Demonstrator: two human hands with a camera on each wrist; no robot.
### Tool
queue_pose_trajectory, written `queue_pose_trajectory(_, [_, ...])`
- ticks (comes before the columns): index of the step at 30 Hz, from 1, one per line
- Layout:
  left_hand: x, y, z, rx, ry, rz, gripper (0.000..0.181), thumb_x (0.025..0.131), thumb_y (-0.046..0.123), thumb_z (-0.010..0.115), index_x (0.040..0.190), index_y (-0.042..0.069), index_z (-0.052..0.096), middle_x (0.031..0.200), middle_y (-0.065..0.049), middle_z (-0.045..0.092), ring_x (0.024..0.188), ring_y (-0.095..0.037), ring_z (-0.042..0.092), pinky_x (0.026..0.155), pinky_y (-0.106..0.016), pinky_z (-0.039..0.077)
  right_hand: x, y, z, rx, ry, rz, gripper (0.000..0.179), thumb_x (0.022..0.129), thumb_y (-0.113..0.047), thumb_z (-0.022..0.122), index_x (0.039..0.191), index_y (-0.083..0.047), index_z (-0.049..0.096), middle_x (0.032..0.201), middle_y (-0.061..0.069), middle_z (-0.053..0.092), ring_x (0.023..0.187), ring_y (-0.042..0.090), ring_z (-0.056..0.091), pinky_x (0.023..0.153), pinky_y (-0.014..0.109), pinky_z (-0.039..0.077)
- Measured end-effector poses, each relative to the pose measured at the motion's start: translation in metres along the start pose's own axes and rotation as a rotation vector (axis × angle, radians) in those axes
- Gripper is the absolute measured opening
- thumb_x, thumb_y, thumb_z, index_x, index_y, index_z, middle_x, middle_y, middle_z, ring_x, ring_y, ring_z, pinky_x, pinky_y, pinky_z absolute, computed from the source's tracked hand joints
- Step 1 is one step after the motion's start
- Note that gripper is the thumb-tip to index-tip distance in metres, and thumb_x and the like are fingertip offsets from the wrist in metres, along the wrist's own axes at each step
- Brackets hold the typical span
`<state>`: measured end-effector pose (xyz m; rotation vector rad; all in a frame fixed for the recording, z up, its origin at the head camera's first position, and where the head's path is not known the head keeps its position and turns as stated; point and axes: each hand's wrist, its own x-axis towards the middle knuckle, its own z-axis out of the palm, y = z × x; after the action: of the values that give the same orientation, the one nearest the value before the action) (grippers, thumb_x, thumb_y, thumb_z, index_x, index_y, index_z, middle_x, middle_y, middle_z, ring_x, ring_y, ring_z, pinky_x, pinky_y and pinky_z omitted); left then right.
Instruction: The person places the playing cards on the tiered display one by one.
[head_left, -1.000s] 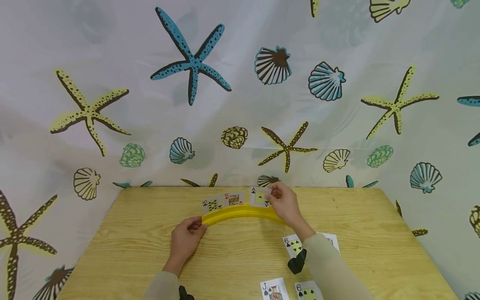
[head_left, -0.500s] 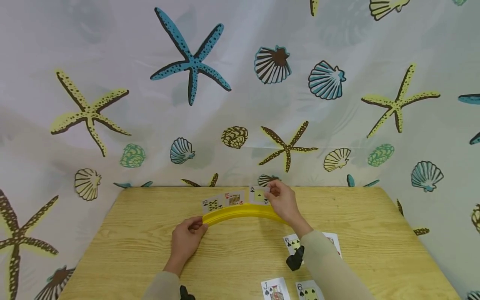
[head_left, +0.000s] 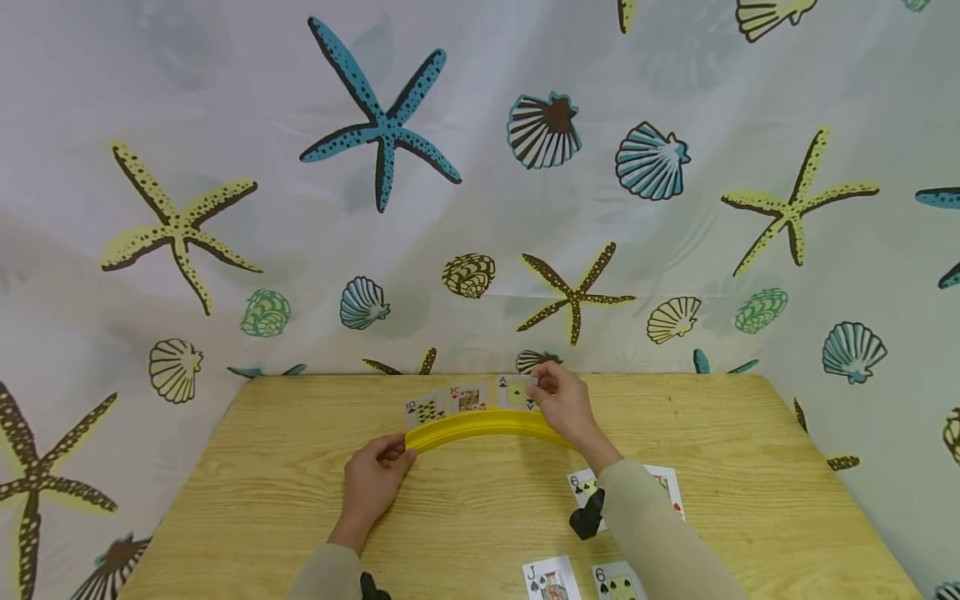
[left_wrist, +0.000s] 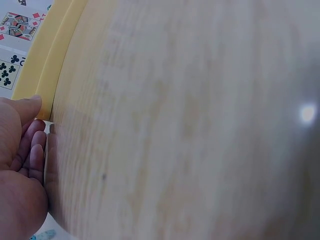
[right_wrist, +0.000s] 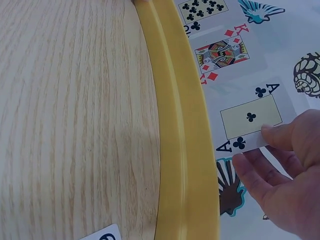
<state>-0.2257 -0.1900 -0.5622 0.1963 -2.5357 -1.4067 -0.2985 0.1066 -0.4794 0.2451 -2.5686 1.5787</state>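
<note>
A curved yellow card holder (head_left: pixel 487 422) stands on the table. My left hand (head_left: pixel 372 482) pinches its left end, the thumb (left_wrist: pixel 31 107) lying on the front face. Upright in the holder are the ten of clubs (head_left: pixel 426 408) and, to its right, the king of diamonds (head_left: pixel 469 398). Further right, the ace of clubs (right_wrist: pixel 250 118) stands at the holder's back side, its lower edge hidden behind the yellow rim. My right hand (head_left: pixel 568 407) pinches the ace by its right edge between thumb and fingers.
On the table (head_left: pixel 262 500) a jack of spades (head_left: pixel 551 579) and a six of spades (head_left: pixel 618 583) lie face up near the front. A six of clubs (head_left: pixel 581 486) and a red-suited card (head_left: pixel 667 483) are partly hidden by my right sleeve. A patterned cloth (head_left: pixel 480 208) hangs behind.
The ace of clubs has shifted slightly left in my right hand's pinch. My left hand has stayed on the holder's end, and the other cards have not visibly moved.
</note>
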Motion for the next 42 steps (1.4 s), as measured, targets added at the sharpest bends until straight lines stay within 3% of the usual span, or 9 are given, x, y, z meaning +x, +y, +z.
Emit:
queue_pose_trajectory(23, [0.0011,-0.0021,0.001,0.015,0.004,0.015,0.036,0.096,0.016,0.078,0.128,-0.001,0.073,0.11,-0.015,0.077,0.098,-0.024,0.069,0.081,-0.023,0.054,0.0005,0.0072,0.003,0.015,-0.011,0.004,0.015,0.1,-0.001,0.069,0.115,0.003,0.067,0.099,0.016,0.071,0.084,0.021,0.063,0.072,0.029,0.053])
queue_pose_trajectory(33, [0.0018,-0.0027,0.0014,0.007,0.007,0.011,0.035,0.096,0.015,0.078,0.128,-0.001,0.073,0.111,-0.015,0.077,0.098,-0.024,0.069,0.081,-0.022,0.054,0.0008,0.0074,0.0023,-0.03,-0.001,-0.011,0.019,0.099,-0.003,0.071,0.117,0.002,0.069,0.102,0.017,0.074,0.097,0.029,0.07,0.087,0.042,0.06])
queue_pose_trajectory(42, [0.0015,-0.003,0.0011,0.004,0.005,0.02,0.036,0.096,0.014,0.078,0.128,-0.001,0.073,0.112,-0.016,0.077,0.098,-0.024,0.069,0.081,-0.022,0.054,-0.0014,0.0061,0.0009,-0.033,-0.026,-0.009,0.018,0.099,-0.006,0.073,0.116,-0.002,0.069,0.102,0.015,0.074,0.097,0.028,0.069,0.086,0.041,0.06])
